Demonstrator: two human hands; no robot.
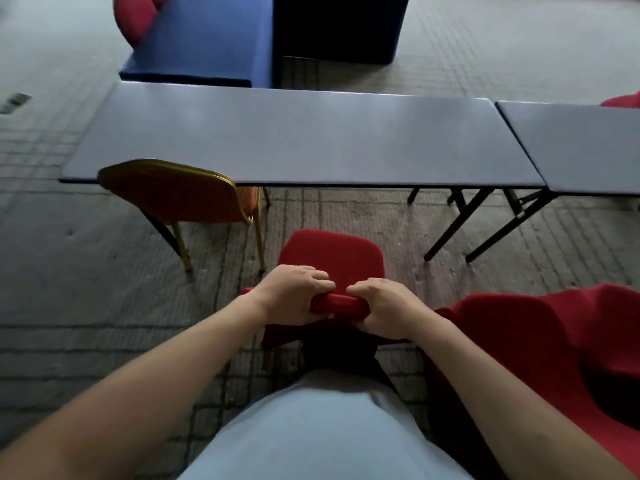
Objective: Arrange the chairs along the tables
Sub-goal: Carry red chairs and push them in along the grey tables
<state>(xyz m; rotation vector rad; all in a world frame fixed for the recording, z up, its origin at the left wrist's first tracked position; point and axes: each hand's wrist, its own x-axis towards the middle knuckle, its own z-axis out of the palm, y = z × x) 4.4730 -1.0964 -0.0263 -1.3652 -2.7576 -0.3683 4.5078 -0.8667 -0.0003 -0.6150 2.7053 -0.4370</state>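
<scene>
A red padded chair [330, 252] stands just in front of me, its seat facing the long grey table [294, 140]. My left hand [294, 294] and my right hand [384, 306] both grip the top edge of its backrest, fingers curled over it, close together. The chair sits a short way back from the table's near edge. A gold-framed chair with orange-red upholstery [176, 194] is pushed in at the table's left end. Another red chair [540, 344] is at my right side.
A second grey table [581, 147] abuts the first on the right, with black folding legs [460, 220] beneath. A table with a blue cloth [207, 46] and a red chair [133, 12] stand beyond. A red chair edge [623, 99] shows far right. The floor is carpeted.
</scene>
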